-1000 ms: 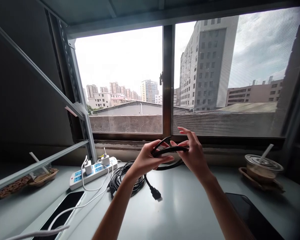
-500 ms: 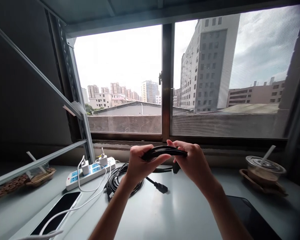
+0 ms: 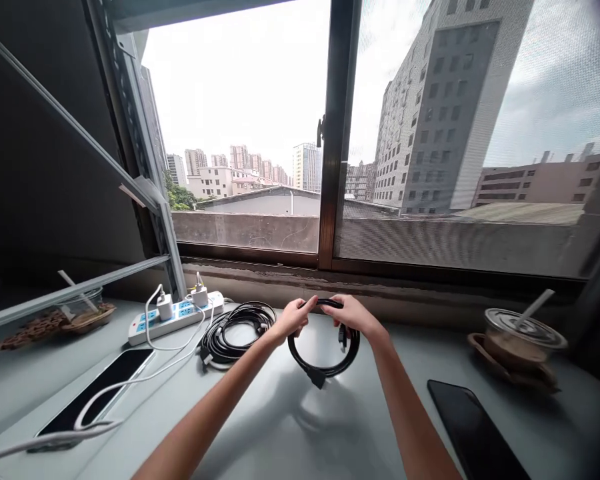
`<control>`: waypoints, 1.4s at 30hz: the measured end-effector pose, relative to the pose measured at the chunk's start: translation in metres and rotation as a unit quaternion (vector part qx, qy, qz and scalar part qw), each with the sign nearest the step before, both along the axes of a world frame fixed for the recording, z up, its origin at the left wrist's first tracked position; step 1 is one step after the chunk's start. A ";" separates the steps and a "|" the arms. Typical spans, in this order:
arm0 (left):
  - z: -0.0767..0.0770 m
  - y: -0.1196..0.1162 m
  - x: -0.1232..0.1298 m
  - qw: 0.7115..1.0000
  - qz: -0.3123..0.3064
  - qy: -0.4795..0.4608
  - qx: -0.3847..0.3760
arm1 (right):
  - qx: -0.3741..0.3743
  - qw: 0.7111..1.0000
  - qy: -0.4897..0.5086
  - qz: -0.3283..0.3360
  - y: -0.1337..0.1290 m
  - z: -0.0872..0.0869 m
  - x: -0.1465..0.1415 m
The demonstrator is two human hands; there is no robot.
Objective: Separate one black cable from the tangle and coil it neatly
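Observation:
A coiled black cable [image 3: 330, 371] hangs as a loop between my two hands, above the table. My left hand [image 3: 295, 317] is closed on the upper left of the loop, thumb along the top. On the upper right, my right hand [image 3: 355, 315] grips the same coil. One dark connector dangles at the bottom of the loop, and another hangs inside it below my right fingers. To the left, a larger coil of black cable [image 3: 215, 347] lies on the table, its connector at the near side.
A white power strip [image 3: 175, 320] with plugged-in chargers and white cords stands at the back left. One phone [image 3: 100, 393] lies at the left, another phone [image 3: 475, 427] at the right. A lidded drink cup [image 3: 523, 340] sits in a cardboard holder at the right, below the window.
The coil has swung from nearly edge-on to hanging as an open loop, showing its connectors. My hands are closer together. The view has tilted, and the larger coil is now in full sight.

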State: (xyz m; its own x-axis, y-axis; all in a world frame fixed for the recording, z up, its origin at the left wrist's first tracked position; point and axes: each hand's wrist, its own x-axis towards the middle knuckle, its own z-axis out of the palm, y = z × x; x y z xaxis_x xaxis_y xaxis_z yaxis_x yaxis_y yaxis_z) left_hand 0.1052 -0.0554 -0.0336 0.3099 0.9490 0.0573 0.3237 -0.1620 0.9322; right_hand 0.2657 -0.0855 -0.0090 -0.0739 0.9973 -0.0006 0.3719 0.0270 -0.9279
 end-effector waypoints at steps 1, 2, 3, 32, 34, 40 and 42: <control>-0.013 0.006 -0.001 1.000 -0.012 0.015 -0.019 | -0.032 0.999 0.000 0.018 0.012 -0.019 0.002; -0.025 0.011 -0.001 0.999 -0.023 0.033 -0.032 | -0.058 0.998 0.004 0.031 0.021 -0.036 0.003; -0.036 0.013 -0.001 0.998 -0.024 0.050 -0.033 | -0.076 0.996 0.011 0.042 0.027 -0.052 0.003; -0.082 0.012 -0.018 0.973 -0.013 0.192 0.127 | 0.031 0.963 0.248 -0.098 0.022 -0.118 0.001; -0.084 0.010 -0.020 0.971 -0.014 0.196 0.134 | 0.034 0.962 0.250 -0.102 0.020 -0.119 0.000; -0.086 0.007 -0.019 0.962 -0.010 0.215 0.167 | 0.044 0.959 0.258 -0.107 0.012 -0.117 -0.001; -0.086 0.007 -0.019 0.961 -0.007 0.214 0.173 | 0.046 0.961 0.250 -0.106 0.011 -0.116 -0.001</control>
State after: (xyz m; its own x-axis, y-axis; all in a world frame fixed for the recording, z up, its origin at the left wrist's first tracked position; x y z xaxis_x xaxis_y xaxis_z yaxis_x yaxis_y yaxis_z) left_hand 0.0864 -0.0489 -0.1191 0.3887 0.8913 0.2335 0.6604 -0.4462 0.6040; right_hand 0.2651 -0.0750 -0.1246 0.1633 0.9841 0.0703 -0.1148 0.0897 -0.9893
